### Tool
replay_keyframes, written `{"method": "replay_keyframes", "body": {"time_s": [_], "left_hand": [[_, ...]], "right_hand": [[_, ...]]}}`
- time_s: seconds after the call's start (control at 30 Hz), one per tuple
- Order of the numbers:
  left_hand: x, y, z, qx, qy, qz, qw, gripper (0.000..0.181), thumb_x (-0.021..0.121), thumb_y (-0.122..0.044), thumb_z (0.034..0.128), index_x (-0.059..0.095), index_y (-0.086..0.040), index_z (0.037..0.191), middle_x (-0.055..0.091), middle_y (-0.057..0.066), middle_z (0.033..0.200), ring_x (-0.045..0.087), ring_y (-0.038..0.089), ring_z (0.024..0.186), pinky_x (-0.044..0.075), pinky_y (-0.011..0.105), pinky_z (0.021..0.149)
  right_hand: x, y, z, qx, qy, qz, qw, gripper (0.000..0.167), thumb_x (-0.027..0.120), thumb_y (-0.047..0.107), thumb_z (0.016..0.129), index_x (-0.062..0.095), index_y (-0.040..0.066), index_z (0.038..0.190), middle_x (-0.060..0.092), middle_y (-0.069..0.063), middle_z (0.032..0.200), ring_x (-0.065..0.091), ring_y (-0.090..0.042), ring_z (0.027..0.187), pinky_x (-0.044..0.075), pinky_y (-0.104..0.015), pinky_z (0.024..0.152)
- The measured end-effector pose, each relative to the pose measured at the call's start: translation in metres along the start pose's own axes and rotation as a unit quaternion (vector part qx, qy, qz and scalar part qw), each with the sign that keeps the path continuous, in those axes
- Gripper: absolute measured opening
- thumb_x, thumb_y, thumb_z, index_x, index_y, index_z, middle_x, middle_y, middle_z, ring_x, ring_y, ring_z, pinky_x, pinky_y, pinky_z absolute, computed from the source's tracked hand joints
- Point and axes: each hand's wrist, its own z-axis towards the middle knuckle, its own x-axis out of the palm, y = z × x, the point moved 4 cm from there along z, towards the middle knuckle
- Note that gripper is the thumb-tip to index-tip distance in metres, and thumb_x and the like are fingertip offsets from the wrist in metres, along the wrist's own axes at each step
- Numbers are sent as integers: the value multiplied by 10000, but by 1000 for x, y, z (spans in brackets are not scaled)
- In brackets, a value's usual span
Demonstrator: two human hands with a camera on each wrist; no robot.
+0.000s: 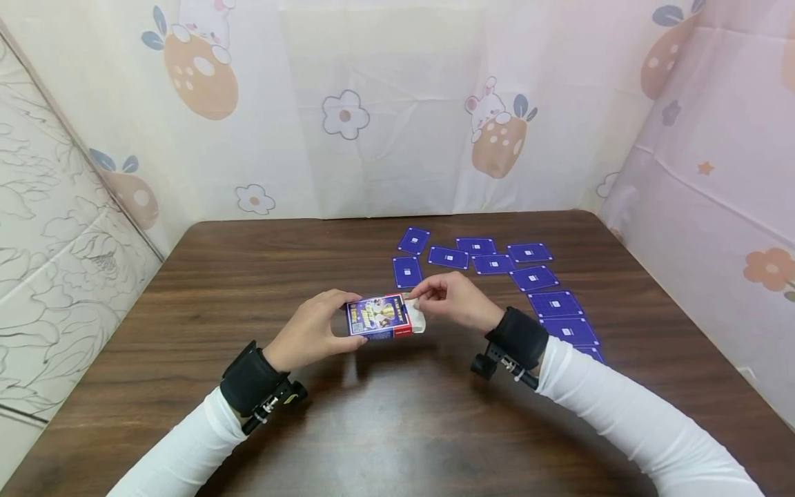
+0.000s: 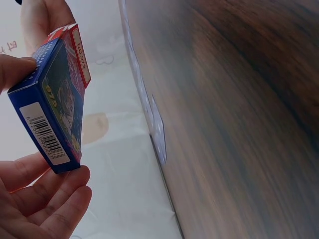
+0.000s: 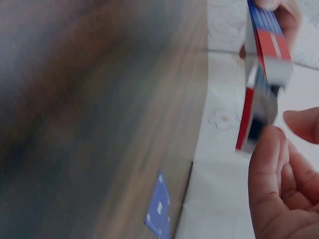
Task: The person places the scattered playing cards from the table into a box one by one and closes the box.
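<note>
Left hand (image 1: 315,326): thumb and fingers grip the card box (image 1: 375,315) at its barcode end, held up off the tabletop (image 1: 279,269). Right hand (image 1: 456,298): fingers bent, tips right at the white flap (image 1: 417,317) on the box's other end; touching or pinching, can't tell. Right wrist view is blurred there, thumb apart from the index finger.

Box interior not readable from any view; its underside is hidden in the head view. Left wrist view cuts off part of the left hand and mostly hides the right one behind the box. Blue cards (image 1: 493,264) lie beyond the right fingers and along the outer side of the right wrist; the nearest-lying card (image 1: 590,354) is partly covered by the right sleeve (image 1: 627,407).

Tabletop's far edge is well past both hands' fingertips, beyond the cards. Room to move: wood left of the left fingers and between the forearms; card rows limit the right fingers' far and outer side.
</note>
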Motion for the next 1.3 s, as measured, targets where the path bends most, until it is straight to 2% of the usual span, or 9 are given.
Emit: {"method": "replay_keyframes", "body": {"time_s": [0.13,0.23,0.37,0.5,0.63,0.8,0.9,1.1,1.3], "left_hand": [[-1,0,-1,-19,-35,11,10000,625,830,-307,763,589,-40,1274,652,99,1170,605,270,1004,514,422,872],[-2,0,-2,-55,-20,-6,10000,623,829,-304,764,589,-41,1276,650,104,1181,604,277,1019,512,439,885],[-1,0,-3,-108,-4,-24,9999,623,826,-302,767,586,-42,1281,641,115,1219,600,292,1056,508,468,912],[-2,1,-3,-89,-35,-15,10000,622,824,-302,767,586,-44,1280,642,113,1217,600,288,1045,509,457,905],[-2,1,-3,-59,-49,-25,10000,620,824,-304,768,587,-42,1277,643,110,1212,602,280,1032,509,439,891],[-3,1,-4,-87,-36,-44,9999,618,822,-303,770,587,-43,1279,641,113,1218,601,284,1034,507,439,891],[-3,0,-3,-109,-28,-20,9999,619,821,-309,771,586,-49,1281,641,109,1215,601,282,1034,508,445,893],[-2,-2,-2,-110,-13,-20,9999,619,820,-319,770,590,-53,1279,644,104,1217,604,277,1039,508,446,897],[4,-4,-1,-123,-2,-127,9998,621,828,-314,766,591,-51,1277,645,103,1215,606,274,1028,521,427,892]], "right_hand": [[-17,-3,9,94,-308,-75,9995,190,655,99,915,692,31,1089,659,-106,940,563,-195,819,518,-299,728],[-25,-9,18,195,-393,-135,9989,197,652,109,921,681,33,1100,662,-107,948,571,-193,831,518,-310,753],[-30,-17,32,142,-255,-505,9983,197,656,81,914,681,3,1093,670,-121,963,584,-195,857,500,-261,743],[-29,-24,48,-28,-13,-1131,9936,229,665,64,904,671,-40,1108,691,-151,1010,635,-223,911,541,-314,807],[-27,-30,65,-40,233,-1803,9833,309,690,97,890,651,-53,1157,681,-194,1109,633,-266,992,525,-408,912],[-22,-33,88,9,607,-2808,9579,448,719,163,871,602,-57,1244,638,-221,1229,596,-312,1097,471,-448,1001],[-21,-35,99,94,751,-3186,9449,487,720,182,873,583,-55,1275,616,-224,1277,577,-331,1183,438,-448,1055],[-21,-41,115,46,904,-3554,9303,496,716,172,879,571,-67,1288,595,-232,1319,544,-360,1264,401,-446,1100],[-20,-48,128,3,1049,-3748,9211,508,734,177,864,577,-52,1289,587,-223,1322,535,-350,1269,393,-440,1109]]}}
